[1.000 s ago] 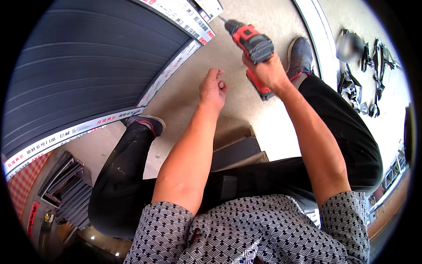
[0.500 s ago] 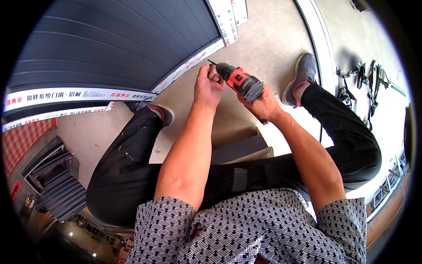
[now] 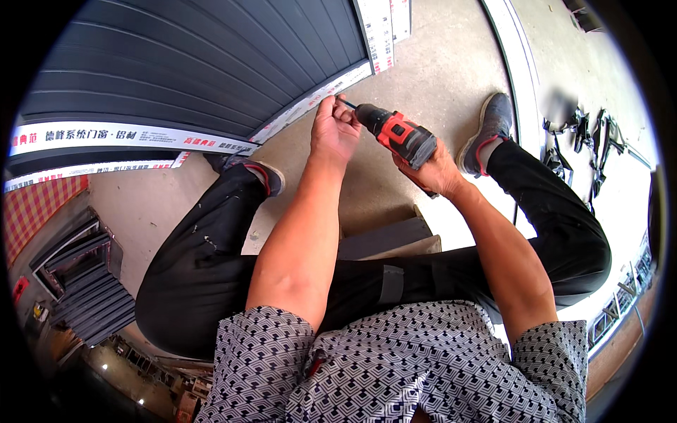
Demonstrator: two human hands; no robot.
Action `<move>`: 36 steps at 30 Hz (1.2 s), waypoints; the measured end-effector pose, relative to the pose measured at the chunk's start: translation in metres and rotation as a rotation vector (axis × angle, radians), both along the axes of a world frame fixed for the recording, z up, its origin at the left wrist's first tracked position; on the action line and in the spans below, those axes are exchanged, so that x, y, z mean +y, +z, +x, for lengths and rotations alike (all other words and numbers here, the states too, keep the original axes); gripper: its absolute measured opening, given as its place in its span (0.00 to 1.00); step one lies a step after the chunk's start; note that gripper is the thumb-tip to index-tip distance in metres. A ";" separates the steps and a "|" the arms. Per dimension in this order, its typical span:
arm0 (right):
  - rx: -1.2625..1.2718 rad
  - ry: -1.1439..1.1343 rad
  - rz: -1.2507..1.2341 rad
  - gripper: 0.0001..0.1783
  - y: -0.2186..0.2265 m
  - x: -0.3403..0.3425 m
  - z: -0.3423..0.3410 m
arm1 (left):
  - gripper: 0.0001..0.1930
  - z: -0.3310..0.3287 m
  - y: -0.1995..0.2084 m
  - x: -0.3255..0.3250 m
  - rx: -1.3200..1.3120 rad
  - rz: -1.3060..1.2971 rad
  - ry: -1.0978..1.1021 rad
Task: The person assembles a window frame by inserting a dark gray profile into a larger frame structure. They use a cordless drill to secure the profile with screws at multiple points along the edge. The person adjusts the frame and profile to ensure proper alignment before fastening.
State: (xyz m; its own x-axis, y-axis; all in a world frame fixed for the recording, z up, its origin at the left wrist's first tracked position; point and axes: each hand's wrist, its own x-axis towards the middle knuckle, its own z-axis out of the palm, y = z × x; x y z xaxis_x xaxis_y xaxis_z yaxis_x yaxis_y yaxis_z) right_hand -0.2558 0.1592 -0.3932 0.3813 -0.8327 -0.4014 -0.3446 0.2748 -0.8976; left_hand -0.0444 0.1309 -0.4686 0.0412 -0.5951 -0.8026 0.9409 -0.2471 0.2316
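Observation:
My right hand (image 3: 438, 170) is wrapped round the grip of a red and black cordless drill (image 3: 403, 134). The drill points up and to the left, and a thin dark bit (image 3: 347, 103) sticks out of its chuck. At the bit's tip, the thumb and fingertips of my left hand (image 3: 334, 132) are pinched together, palm turned up. What they hold there is too small to make out. Just beyond my fingertips runs the taped lower edge of a dark grey ribbed panel (image 3: 204, 60), its white film (image 3: 310, 100) printed with red and black.
My shoes (image 3: 490, 130) stand on the concrete floor (image 3: 434, 67) either side of my hands. A box with a dark top (image 3: 388, 238) sits between my legs. Black strips (image 3: 596, 144) lie at the right, beside a long white rail (image 3: 518, 56). Dark frame pieces (image 3: 95, 299) are stacked lower left.
The drill and my right hand have shifted slightly right and down, away from my left fingertips. More of the bit shows between them. My left hand stays pinched near the panel edge.

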 end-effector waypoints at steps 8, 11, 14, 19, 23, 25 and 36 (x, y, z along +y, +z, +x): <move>0.091 0.056 0.036 0.15 0.001 -0.002 -0.005 | 0.09 0.008 -0.008 0.003 -0.025 0.017 -0.080; 0.010 0.020 0.078 0.19 -0.006 0.001 -0.008 | 0.09 0.008 -0.007 0.003 -0.048 0.025 -0.091; -0.001 0.046 0.088 0.23 -0.005 -0.001 -0.008 | 0.08 0.010 -0.008 0.003 -0.015 0.032 -0.076; 0.019 0.050 0.158 0.27 0.002 -0.005 -0.004 | 0.05 0.011 -0.007 0.005 -0.023 0.030 -0.085; 0.003 0.062 0.202 0.22 -0.004 -0.006 -0.008 | 0.08 0.022 -0.014 0.004 -0.099 0.020 -0.235; -0.051 0.039 0.177 0.20 -0.010 -0.003 -0.009 | 0.08 0.024 -0.011 0.003 -0.162 0.036 -0.327; 0.000 -0.201 0.436 0.14 -0.012 -0.004 -0.001 | 0.08 -0.004 -0.002 -0.019 -0.216 0.067 -0.293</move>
State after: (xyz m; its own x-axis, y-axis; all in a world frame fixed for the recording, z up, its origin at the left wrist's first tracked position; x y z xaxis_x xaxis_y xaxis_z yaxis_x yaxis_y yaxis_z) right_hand -0.2568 0.1549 -0.4049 0.2303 -0.6439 -0.7296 -0.2464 0.6867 -0.6839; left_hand -0.0483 0.1115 -0.4704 0.0500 -0.5537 -0.8312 0.7591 -0.5198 0.3919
